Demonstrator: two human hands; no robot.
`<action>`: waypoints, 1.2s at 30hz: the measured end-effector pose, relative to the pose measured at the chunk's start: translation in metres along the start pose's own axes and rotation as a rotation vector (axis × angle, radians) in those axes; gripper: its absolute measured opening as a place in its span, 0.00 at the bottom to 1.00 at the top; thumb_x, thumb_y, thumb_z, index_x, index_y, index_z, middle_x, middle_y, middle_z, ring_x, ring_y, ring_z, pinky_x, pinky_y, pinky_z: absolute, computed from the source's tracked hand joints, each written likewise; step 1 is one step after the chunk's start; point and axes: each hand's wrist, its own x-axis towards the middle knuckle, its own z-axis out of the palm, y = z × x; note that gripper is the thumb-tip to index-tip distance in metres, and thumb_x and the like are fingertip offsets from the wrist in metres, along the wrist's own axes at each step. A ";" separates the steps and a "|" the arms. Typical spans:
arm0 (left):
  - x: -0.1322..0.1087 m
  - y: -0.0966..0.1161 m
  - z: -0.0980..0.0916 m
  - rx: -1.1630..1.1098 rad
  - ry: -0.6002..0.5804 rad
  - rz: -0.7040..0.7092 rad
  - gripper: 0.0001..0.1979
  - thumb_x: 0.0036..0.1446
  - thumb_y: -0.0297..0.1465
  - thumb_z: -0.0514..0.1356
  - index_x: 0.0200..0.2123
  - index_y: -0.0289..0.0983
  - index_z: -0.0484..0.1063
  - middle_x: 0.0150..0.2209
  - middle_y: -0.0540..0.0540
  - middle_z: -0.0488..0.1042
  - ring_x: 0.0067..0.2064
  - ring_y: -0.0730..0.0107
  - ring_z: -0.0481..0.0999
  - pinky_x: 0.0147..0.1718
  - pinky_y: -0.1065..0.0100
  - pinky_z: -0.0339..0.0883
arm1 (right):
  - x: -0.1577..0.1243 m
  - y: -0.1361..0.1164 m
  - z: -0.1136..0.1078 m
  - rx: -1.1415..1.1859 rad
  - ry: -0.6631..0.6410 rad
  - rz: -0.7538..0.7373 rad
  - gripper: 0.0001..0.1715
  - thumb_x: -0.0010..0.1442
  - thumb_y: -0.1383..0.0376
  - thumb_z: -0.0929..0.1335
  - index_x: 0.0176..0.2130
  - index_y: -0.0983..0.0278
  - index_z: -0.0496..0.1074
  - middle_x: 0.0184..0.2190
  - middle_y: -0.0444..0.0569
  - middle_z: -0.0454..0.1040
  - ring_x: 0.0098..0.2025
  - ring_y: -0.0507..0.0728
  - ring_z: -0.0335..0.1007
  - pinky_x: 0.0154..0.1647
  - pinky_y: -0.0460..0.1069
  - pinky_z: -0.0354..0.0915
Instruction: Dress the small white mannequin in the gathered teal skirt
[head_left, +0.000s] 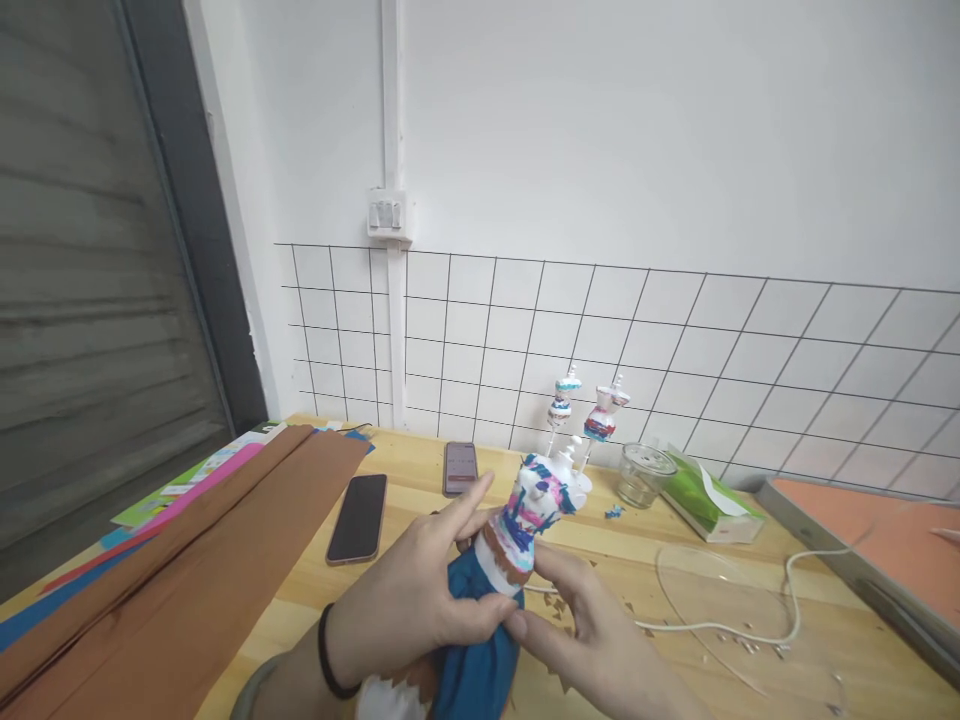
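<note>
A small dress form (534, 495), its white torso covered in scraps of pink, blue and purple, tilts between my two hands. Around its lower part sits a blue crepe-paper skirt (480, 660) with a brown and white band at the waist. My left hand (427, 580), a black band on its wrist, grips the waist from the left, thumb pressed on the skirt's top edge. From the right, my right hand (577, 620) pinches the same waist edge, its thumb meeting the left thumb. Below my left wrist shows a white and brown paper piece (394, 698), partly hidden.
Brown paper sheets (247, 560) lie over coloured sheets at left. Two phones (358, 518) rest nearby. Behind stand two more small dress forms (604, 412), a glass cup (643, 475) and a green tissue pack (709, 498). A white cable (712, 627) crosses the right side before an orange-lined tray (862, 530).
</note>
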 end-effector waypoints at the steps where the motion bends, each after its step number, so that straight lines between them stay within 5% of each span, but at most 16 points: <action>1: -0.001 0.001 0.002 0.060 0.037 -0.011 0.45 0.46 0.28 0.62 0.63 0.46 0.40 0.58 0.46 0.64 0.58 0.57 0.61 0.56 0.57 0.54 | -0.001 0.005 -0.003 0.036 -0.018 0.014 0.24 0.54 0.57 0.68 0.50 0.58 0.68 0.52 0.52 0.69 0.54 0.64 0.62 0.54 0.58 0.57; 4: -0.003 0.001 0.010 0.242 0.108 0.026 0.48 0.47 0.27 0.61 0.63 0.49 0.32 0.58 0.46 0.63 0.56 0.57 0.63 0.54 0.56 0.57 | -0.001 0.014 -0.008 0.182 -0.041 0.029 0.27 0.53 0.52 0.68 0.50 0.60 0.69 0.52 0.54 0.69 0.55 0.65 0.61 0.55 0.59 0.57; 9: -0.001 -0.003 0.021 0.362 0.133 0.201 0.49 0.49 0.25 0.61 0.62 0.53 0.30 0.61 0.49 0.56 0.57 0.59 0.61 0.54 0.57 0.58 | 0.002 0.009 -0.003 0.181 0.166 0.178 0.24 0.53 0.49 0.66 0.41 0.63 0.73 0.41 0.53 0.75 0.46 0.64 0.68 0.45 0.55 0.64; 14: -0.005 0.000 0.010 0.245 0.073 0.117 0.48 0.44 0.40 0.65 0.62 0.54 0.38 0.63 0.49 0.52 0.61 0.54 0.56 0.56 0.52 0.54 | 0.009 0.003 -0.009 0.104 0.283 0.186 0.24 0.55 0.48 0.62 0.27 0.64 0.74 0.28 0.48 0.75 0.34 0.60 0.69 0.36 0.49 0.65; 20: -0.004 -0.003 -0.005 0.052 0.268 -0.027 0.25 0.57 0.42 0.53 0.58 0.51 0.55 0.55 0.48 0.66 0.56 0.62 0.63 0.54 0.56 0.57 | 0.016 0.022 -0.028 0.149 0.447 0.233 0.24 0.54 0.48 0.62 0.21 0.62 0.69 0.23 0.46 0.73 0.32 0.58 0.68 0.35 0.48 0.64; 28: 0.003 -0.001 0.010 0.013 0.516 -0.033 0.10 0.54 0.39 0.56 0.38 0.41 0.66 0.39 0.47 0.71 0.42 0.64 0.71 0.43 0.61 0.65 | 0.022 0.025 -0.044 0.279 0.737 0.322 0.27 0.53 0.47 0.62 0.38 0.64 0.76 0.40 0.51 0.78 0.50 0.64 0.67 0.52 0.54 0.59; 36: 0.011 -0.007 0.031 -0.129 0.312 -0.152 0.07 0.56 0.35 0.53 0.28 0.39 0.61 0.27 0.52 0.67 0.27 0.72 0.70 0.25 0.71 0.62 | 0.017 0.023 -0.051 0.073 0.834 0.287 0.31 0.54 0.47 0.62 0.42 0.69 0.75 0.43 0.54 0.76 0.51 0.68 0.63 0.48 0.55 0.61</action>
